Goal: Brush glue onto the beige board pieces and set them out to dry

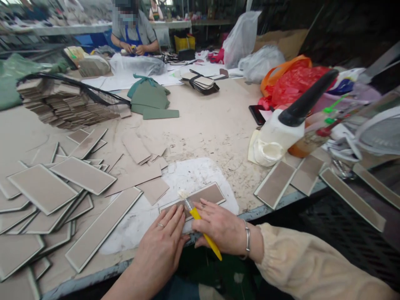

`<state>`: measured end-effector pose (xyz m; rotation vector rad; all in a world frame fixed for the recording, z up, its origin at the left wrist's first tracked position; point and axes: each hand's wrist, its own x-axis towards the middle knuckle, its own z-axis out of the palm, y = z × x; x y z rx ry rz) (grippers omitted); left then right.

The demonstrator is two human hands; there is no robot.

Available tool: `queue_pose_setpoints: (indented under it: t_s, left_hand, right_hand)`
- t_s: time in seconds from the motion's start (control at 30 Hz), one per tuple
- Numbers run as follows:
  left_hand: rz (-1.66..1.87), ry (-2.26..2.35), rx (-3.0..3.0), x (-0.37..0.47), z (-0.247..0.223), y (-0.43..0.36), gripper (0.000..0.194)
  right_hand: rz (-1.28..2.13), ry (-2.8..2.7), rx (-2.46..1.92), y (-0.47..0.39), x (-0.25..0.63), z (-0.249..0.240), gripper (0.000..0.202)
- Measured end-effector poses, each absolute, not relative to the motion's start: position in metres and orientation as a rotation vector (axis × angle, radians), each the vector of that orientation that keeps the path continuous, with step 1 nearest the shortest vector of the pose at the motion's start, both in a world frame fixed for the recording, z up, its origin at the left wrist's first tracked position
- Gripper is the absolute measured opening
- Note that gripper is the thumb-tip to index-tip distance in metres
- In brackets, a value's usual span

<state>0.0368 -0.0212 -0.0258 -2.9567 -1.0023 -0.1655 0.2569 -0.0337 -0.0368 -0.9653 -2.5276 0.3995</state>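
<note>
A brown rectangular piece with a pale border [210, 194] lies on a white, glue-stained patch [200, 170] at the table's front edge. My left hand [165, 233] presses flat on the piece's left part, fingers extended and close together. Across its lower middle lies my right hand [215, 227], with a yellow-handled brush [204, 231] held between thumb and fingers. The brush's pale bristles point up and left, just above the piece. Part of the piece is hidden under both hands.
Bordered pieces [43, 187] are scattered at left, before a stack of bundled pieces [68, 104]. Green pieces [150, 100] lie farther back. At right stand a white container [281, 129] with a black nozzle, bottles and red bags [296, 83]. A person [134, 33] works across the table.
</note>
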Motion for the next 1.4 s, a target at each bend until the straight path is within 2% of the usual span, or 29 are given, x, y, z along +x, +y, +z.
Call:
queue_pose_setpoints:
  t_s: [0.17, 0.4, 0.6, 0.73, 1.03, 1.2, 1.3, 1.4]
  left_hand:
    - [-0.127, -1.034, -2.922, 0.038, -0.022, -0.023, 0.041]
    - [-0.094, -1.224, -2.980, 0.040, -0.017, -0.028, 0.043]
    - [-0.136, -1.235, -3.030, 0.067, -0.019, -0.042, 0.076]
    - [-0.036, -1.222, -3.065, 0.080, -0.024, -0.041, 0.083]
    - [0.167, -1.377, -2.946, 0.030, -0.026, -0.028, 0.075]
    - [0.194, -1.398, -3.021, 0.023, -0.026, -0.025, 0.081]
    - [0.132, -1.411, -3.133, 0.018, -0.027, -0.021, 0.074]
    - [-0.185, -1.571, -3.101, 0.015, -0.028, -0.012, 0.061]
  right_hand:
    - [0.407, -2.513, -1.047, -0.034, 0.264, -0.046, 0.041]
    - [0.338, -2.434, -1.225, -0.030, 0.304, -0.046, 0.034]
    - [0.287, -2.455, -1.187, -0.029, 0.305, -0.053, 0.032]
    - [0.254, -2.457, -1.184, -0.028, 0.306, -0.054, 0.029]
    - [0.224, -2.469, -1.205, -0.026, 0.305, -0.051, 0.029]
    - [0.242, -2.456, -1.208, -0.027, 0.305, -0.049, 0.029]
    - [0.279, -2.447, -1.194, -0.026, 0.305, -0.049, 0.028]
    - [0.326, -2.433, -1.189, -0.022, 0.306, -0.050, 0.028]
